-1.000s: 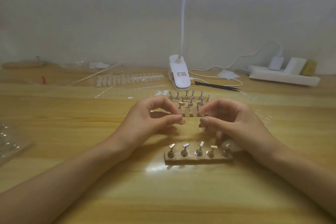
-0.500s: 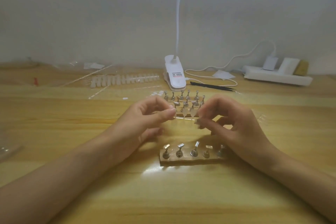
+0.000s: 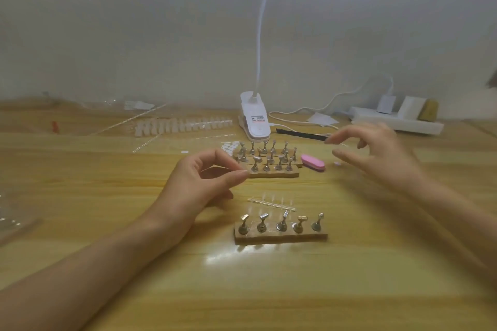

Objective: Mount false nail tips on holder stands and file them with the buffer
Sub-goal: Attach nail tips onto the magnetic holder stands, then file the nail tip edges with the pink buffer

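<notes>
Left hand (image 3: 204, 183) curled, thumb and forefinger tips together beside far holder block (image 3: 269, 174); could not tell whether anything was pinched between them. Right hand (image 3: 376, 156) blurred, fingers spread loose, holding nothing, above bench (image 3: 134, 223) near pink buffer (image 3: 312, 162). Clear nail-tip strip (image 3: 271, 203) lay in gap between blocks, just behind near holder block (image 3: 281, 236).

You have no text here that can actually be read. The only print is on a small label (image 3: 257, 118) on top of the white clip lamp (image 3: 255, 129) in front of you: a red line with darker lines beside it, all too small and blurred to make out.
</notes>
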